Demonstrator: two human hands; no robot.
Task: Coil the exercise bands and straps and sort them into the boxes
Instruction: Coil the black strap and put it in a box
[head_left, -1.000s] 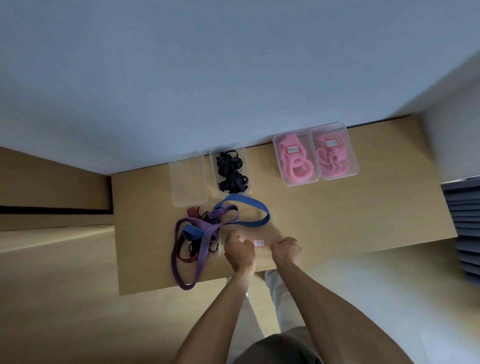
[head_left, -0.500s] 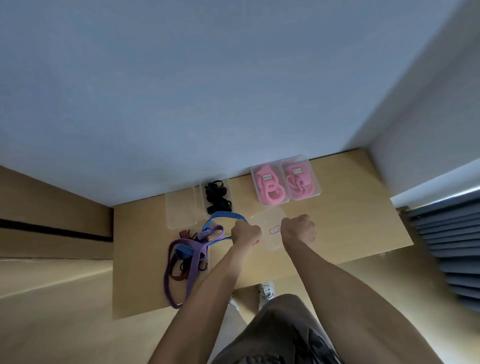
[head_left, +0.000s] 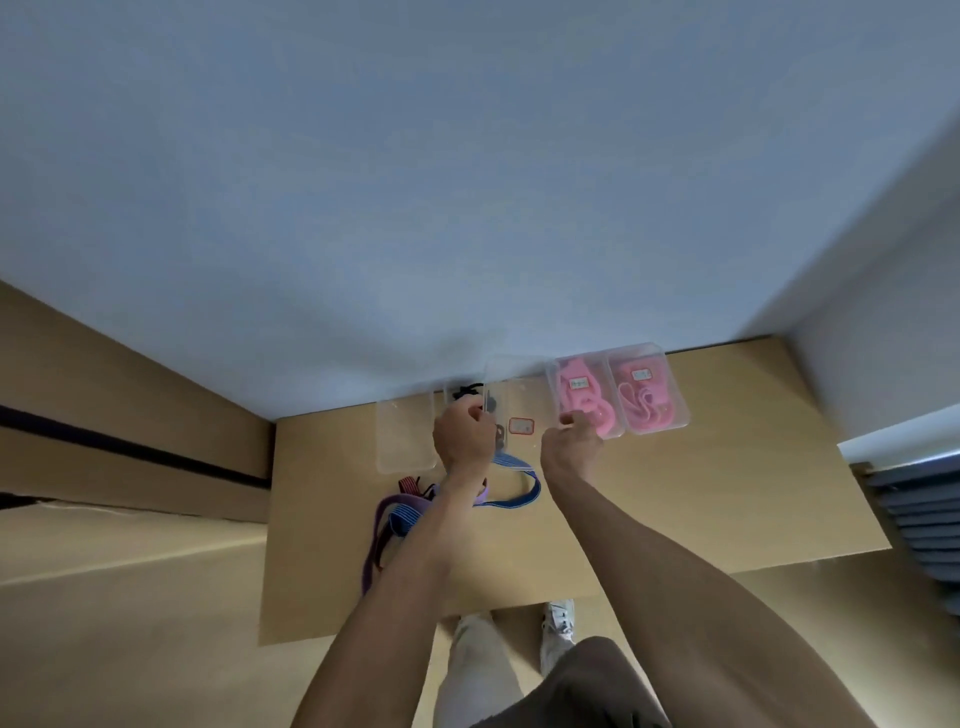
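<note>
Both hands hold the clear lid (head_left: 519, 410), the left hand (head_left: 464, 434) pinching its left edge and the right hand (head_left: 571, 441) its right, just above the box of black straps (head_left: 467, 392), long side pointing toward the wall.

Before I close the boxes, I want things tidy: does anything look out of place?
Yes: uncoiled purple and blue striped bands lie tangled at the wooden table's near left edge, a purple loop hanging over it. Both hands hold a clear plastic lid above the black-strap box.

Wooden table (head_left: 701, 519) with boxes (head_left: 647, 387), bands (head_left: 514, 480)
</note>
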